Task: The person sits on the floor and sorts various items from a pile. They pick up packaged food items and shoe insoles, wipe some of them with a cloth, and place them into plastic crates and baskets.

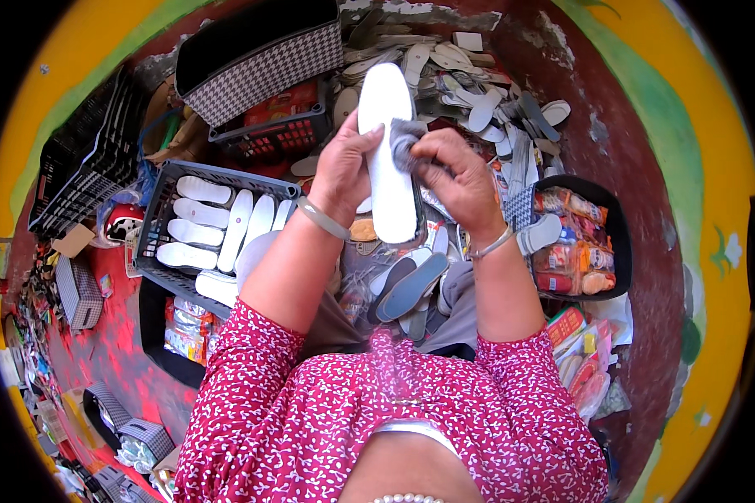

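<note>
Item: one white insole [386,172], single, long and flat, showing its pale face to you. Position: raised in front of you above your lap, standing nearly lengthwise in your view, rounded wide end away from you.

Left hand [344,168]: grasping. Your thumb is lying over the pale face near the left edge; the other fingers are going behind, mostly hidden.

Right hand [460,174]: pinching. Thumb and fingers are bunching a grey cloth [406,144], which is overlapping the insole's right edge and seems to be touching it.

Handling (judged): you are probably dealing with something light and springy, stiff enough to be keeping flat from one side, yet likely bending under a hard push. The face looks matt, so slipping seems unlikely; marking seems the greater risk. Best hold: the long edge near mid-length, thumb flat, fingers supporting from behind.

Surroundings: at your left, a dark crate [180,287] is holding white insoles [200,212]. Grey insoles [415,287] are lying by your lap. Beyond, a heap of loose insoles [482,109] is spreading along the wall. At right, a black bin [617,243] is holding packaged goods [562,260].
</note>
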Tool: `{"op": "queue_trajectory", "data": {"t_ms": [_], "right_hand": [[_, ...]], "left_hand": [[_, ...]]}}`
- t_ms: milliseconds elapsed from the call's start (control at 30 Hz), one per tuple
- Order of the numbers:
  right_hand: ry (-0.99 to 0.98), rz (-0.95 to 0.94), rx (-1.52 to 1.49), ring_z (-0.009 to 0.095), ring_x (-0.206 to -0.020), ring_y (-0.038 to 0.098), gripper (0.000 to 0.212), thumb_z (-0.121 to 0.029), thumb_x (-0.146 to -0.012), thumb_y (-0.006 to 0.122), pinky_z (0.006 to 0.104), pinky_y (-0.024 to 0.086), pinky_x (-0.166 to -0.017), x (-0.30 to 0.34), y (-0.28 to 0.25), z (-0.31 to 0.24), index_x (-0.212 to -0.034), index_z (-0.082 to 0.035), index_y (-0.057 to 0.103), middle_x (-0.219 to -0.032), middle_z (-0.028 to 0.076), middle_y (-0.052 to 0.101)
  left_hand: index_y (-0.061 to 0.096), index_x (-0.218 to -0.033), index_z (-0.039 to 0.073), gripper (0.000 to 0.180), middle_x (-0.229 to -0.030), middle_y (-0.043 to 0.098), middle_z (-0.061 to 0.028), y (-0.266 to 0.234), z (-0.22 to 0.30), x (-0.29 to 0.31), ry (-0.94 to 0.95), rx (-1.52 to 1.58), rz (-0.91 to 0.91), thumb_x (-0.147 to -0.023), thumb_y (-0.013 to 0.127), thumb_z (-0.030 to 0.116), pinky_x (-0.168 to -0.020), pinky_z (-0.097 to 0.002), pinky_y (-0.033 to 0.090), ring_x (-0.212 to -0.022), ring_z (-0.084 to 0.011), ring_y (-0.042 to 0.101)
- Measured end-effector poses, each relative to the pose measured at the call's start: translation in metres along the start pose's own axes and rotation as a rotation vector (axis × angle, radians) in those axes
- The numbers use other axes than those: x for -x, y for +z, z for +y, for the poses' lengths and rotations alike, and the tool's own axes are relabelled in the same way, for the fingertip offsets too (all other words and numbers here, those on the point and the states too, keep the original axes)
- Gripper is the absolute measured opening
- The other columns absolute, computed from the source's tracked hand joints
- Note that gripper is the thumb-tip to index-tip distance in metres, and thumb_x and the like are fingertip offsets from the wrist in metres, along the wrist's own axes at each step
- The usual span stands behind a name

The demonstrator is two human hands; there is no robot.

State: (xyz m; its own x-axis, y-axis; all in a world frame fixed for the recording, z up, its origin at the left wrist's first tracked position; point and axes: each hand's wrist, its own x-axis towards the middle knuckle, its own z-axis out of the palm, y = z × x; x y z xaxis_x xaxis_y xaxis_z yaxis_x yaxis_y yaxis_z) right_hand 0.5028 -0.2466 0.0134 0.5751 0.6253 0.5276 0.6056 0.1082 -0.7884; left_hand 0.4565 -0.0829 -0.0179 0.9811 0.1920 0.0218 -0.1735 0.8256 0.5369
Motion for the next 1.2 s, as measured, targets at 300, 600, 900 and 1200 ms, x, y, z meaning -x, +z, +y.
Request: {"op": "queue_trajectory", "data": {"t_ms": [300,600,900,1200], "right_hand": [[0.022,-0.304,-0.061,0.023,-0.080,0.055,0.017,0.007,-0.069,0.058,0.0295,0.044,-0.071,0.026,0.001,-0.023,-0.084,-0.001,0.061,-0.085,0.009,0.056],[0.444,0.170,-0.494,0.012,-0.084,0.058,0.016,-0.003,-0.085,0.050,0.0242,0.046,-0.076,0.020,-0.061,-0.011,-0.098,-0.002,0.060,-0.097,0.003,0.062],[0.062,0.430,0.210,0.020,-0.086,0.058,0.022,-0.016,-0.085,0.060,0.0298,0.047,-0.078,-0.013,-0.038,0.027,-0.103,-0.004,0.058,-0.097,0.008,0.060],[-0.060,-0.022,0.051,0.023,-0.085,0.059,0.027,0.010,-0.067,0.050,0.0283,0.046,-0.079,-0.002,0.009,0.013,-0.088,-0.001,0.063,-0.089,0.010,0.061]], "left_hand": [[0.044,-0.123,0.001,0.034,-0.108,0.057,-0.0154,-0.022,0.038,-0.004,0.163,0.083,0.128,-0.089,0.042,-0.001,-0.084,-0.0394,0.051,-0.094,-0.0257,0.060],[0.039,-0.129,0.003,0.044,-0.113,0.055,-0.0146,-0.003,0.029,-0.001,0.181,-0.139,0.074,-0.086,0.046,-0.003,-0.086,-0.0394,0.050,-0.098,-0.0253,0.059],[0.030,-0.139,0.007,0.060,-0.124,0.050,-0.0085,0.011,-0.029,0.016,-0.113,-0.349,-0.150,-0.082,0.047,-0.006,-0.095,-0.0341,0.041,-0.110,-0.0200,0.052],[0.036,-0.135,0.004,0.057,-0.120,0.053,-0.0118,-0.002,0.000,0.009,0.064,-0.115,-0.120,-0.081,0.048,-0.008,-0.090,-0.0346,0.046,-0.104,-0.0209,0.056]]}}
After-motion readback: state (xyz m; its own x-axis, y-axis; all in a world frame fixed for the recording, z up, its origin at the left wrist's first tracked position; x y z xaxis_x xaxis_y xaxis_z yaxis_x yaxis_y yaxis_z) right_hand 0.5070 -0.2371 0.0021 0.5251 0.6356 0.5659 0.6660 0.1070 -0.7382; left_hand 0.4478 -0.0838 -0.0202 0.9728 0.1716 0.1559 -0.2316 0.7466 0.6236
